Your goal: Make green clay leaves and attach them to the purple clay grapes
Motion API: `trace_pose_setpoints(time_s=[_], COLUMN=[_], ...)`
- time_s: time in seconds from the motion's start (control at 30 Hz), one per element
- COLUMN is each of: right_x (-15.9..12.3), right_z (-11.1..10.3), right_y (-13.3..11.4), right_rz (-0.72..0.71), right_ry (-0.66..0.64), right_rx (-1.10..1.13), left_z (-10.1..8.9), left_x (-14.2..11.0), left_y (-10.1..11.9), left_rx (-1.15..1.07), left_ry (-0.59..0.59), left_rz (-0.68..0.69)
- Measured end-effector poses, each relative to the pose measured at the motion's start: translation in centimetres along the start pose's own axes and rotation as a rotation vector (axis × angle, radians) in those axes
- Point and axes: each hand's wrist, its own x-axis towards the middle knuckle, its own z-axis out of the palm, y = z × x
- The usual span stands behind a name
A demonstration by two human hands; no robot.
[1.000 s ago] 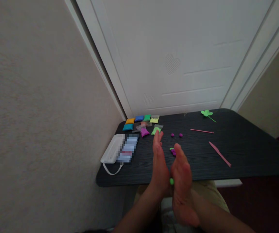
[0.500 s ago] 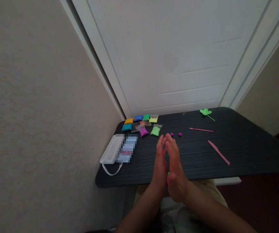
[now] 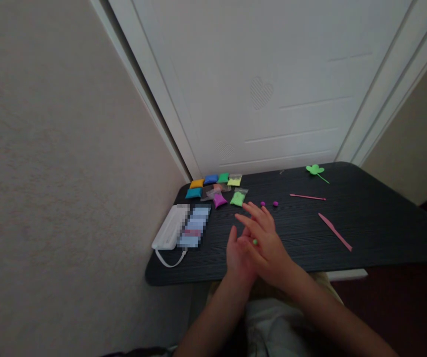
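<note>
Over the table's near edge, my left hand (image 3: 238, 260) is palm up, its thumb standing out and its other fingers partly covered. A small light green clay ball (image 3: 255, 242) sits in it, showing in the gap between thumb and forefinger of my right hand (image 3: 271, 245). That right hand lies across the left one, its fingers stretched and spread. Just beyond the fingertips are two small purple clay balls (image 3: 275, 204) and a bag of light green clay (image 3: 238, 198).
On the dark table (image 3: 288, 233), several coloured clay packets (image 3: 196, 184) lie at the back left. A phone (image 3: 195, 225) rests beside a white cabled device (image 3: 172, 227). To the right are a pink knife-shaped tool (image 3: 334, 231), a thin pink stick (image 3: 307, 197) and a green flower shape (image 3: 315, 170).
My hands were upright with palms pressed together. Now the left has turned palm up, the right has tilted over it with fingers spread, and the green ball shows more clearly.
</note>
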Motion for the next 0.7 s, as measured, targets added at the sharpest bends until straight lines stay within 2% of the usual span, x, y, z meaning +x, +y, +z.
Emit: trace_pose_setpoints(time_s=[0.07,0.13,0.23,0.4,0.7], right_x=[-0.6,-1.5,-3.3,-5.1,-4.6], right_z=[-1.3,-2.3,-2.5,-1.2,-0.5], right_y=[0.6,1.4,2.4,2.7,2.1], right_rz=[0.054,0.117,0.167,0.171,0.217], right_ry=[0.079,0.142,0.056,-0.100,-0.098], right_rx=[0.088,0.110,0.094,0.033,0.081], left_z=[-0.7,-1.1,-1.3,-1.0,0.2], left_x=[0.3,0.5,0.8,0.9,0.1], left_y=[0.6,0.8,0.6,0.2,0.4], left_rx=[-0.087,-0.132,-0.178,-0.151,0.013], left_ry=[-0.071,-0.091,-0.082,-0.028,-0.091], left_rz=[-0.047,-0.037,-0.021,-0.001,0.030])
